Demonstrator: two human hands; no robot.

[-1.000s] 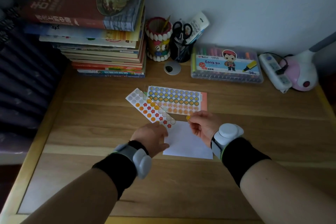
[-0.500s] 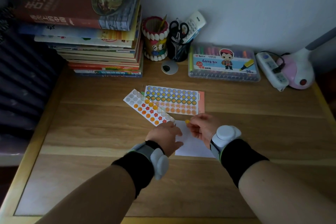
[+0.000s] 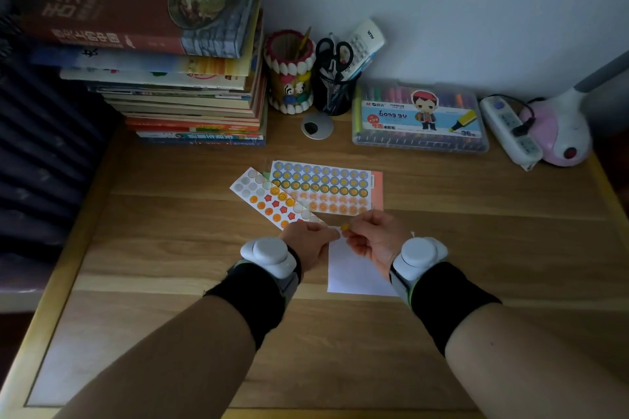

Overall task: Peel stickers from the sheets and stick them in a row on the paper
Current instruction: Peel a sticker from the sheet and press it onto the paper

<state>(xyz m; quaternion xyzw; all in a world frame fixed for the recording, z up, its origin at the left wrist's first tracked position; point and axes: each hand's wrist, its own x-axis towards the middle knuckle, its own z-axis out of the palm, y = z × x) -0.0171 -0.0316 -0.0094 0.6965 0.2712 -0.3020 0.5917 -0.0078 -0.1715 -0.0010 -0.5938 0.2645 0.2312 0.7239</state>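
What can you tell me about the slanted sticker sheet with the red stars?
The slanted sticker sheet is a narrow white paper strip lying flat on the wooden desk. Its far end shows pale circles, seemingly peeled spots; the middle holds orange rounds, red stars and yellow smileys. Its right edge meets the bigger sticker sheet; which lies on top is unclear. Its near end hides behind the left hand.

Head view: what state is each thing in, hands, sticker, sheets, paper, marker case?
Right hand: pinches small yellow round sticker.
Left hand: fingertips at that sticker, hold unclear.
Narrow sticker sheet: flat, partly peeled.
Wide rectangular sticker sheet: flat, looks full.
White paper sheet: flat, partly under hands.
Clear plastic marker case: closed.
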